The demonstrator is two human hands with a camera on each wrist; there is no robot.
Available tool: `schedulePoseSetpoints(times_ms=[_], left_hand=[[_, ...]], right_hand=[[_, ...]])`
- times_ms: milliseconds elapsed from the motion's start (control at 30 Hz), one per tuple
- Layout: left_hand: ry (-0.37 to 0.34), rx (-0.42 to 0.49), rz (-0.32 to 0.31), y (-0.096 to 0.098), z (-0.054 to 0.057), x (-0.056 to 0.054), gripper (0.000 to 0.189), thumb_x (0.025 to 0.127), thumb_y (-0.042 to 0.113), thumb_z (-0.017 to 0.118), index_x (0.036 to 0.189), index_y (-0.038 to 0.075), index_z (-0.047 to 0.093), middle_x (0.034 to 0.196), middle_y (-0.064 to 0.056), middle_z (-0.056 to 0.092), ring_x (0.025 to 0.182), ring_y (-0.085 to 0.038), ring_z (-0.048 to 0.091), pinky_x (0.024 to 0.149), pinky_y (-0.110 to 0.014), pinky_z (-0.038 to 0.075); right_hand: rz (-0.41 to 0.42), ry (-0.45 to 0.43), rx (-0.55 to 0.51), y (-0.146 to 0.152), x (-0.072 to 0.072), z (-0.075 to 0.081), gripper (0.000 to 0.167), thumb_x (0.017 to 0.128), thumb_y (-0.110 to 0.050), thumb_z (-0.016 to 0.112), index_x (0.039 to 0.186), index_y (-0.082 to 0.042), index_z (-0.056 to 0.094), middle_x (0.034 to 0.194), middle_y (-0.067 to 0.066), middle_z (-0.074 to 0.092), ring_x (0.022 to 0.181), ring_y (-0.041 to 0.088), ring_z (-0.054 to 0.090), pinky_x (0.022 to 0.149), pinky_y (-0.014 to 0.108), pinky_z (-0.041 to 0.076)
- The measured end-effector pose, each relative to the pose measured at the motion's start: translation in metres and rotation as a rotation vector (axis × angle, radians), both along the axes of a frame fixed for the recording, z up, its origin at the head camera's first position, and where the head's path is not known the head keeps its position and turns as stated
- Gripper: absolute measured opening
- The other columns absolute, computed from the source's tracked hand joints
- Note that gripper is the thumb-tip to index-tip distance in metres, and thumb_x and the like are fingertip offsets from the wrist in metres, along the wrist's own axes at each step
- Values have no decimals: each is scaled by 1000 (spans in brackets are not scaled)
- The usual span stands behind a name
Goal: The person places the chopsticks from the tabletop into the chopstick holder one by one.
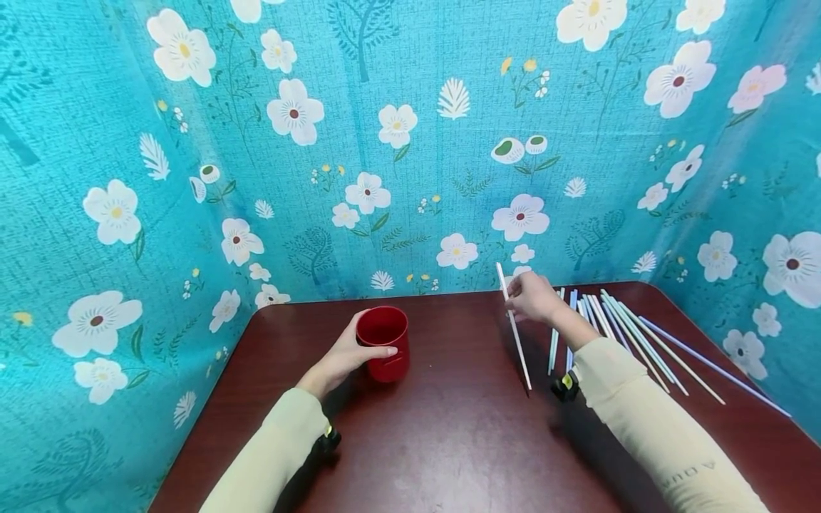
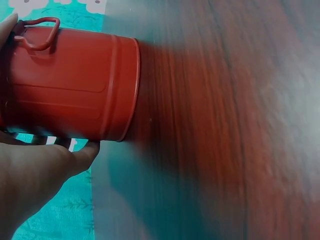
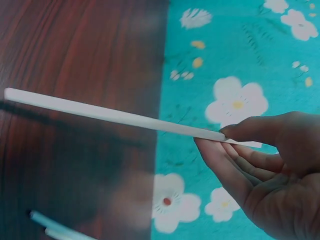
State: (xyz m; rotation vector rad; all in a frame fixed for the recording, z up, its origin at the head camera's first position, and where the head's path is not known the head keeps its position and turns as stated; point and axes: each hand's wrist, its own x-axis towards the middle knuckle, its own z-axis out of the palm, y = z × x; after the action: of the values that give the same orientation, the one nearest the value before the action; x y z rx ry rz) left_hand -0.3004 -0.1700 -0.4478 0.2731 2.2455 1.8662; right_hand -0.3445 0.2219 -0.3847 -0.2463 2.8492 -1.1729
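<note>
My left hand [image 1: 346, 356] grips a red metal bucket [image 1: 388, 367] around its side, thumb across the front. The bucket stands upright with its mouth up, left of the table's middle. A small wire handle shows on the bucket's side [image 2: 75, 75] in the left wrist view. My right hand [image 1: 534, 298] pinches a white drinking straw [image 1: 518, 342] between thumb and fingers near its upper end. The straw slants, its lower end close over the table. In the right wrist view the straw [image 3: 100, 111] crosses the frame from the fingertips [image 3: 217, 145] to the left.
Several pastel straws [image 1: 631, 335] lie fanned out on the right of the dark wooden table [image 1: 449, 427], partly under my right forearm. A blue flowered cloth [image 1: 410, 178] hangs behind the table and along both sides.
</note>
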Motion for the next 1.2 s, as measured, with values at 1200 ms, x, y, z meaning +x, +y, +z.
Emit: schedulePoseSetpoints(times_ms=[1200], left_hand=[[55, 67, -193, 63, -9, -18, 87, 76, 18, 91, 145, 26, 40, 141, 2, 54, 132, -26, 49, 90, -45, 58]], right_hand=[[56, 437, -439, -68, 48, 89, 26, 96, -8, 71, 114, 6, 61, 104, 21, 67, 92, 31, 72, 74, 36, 62]])
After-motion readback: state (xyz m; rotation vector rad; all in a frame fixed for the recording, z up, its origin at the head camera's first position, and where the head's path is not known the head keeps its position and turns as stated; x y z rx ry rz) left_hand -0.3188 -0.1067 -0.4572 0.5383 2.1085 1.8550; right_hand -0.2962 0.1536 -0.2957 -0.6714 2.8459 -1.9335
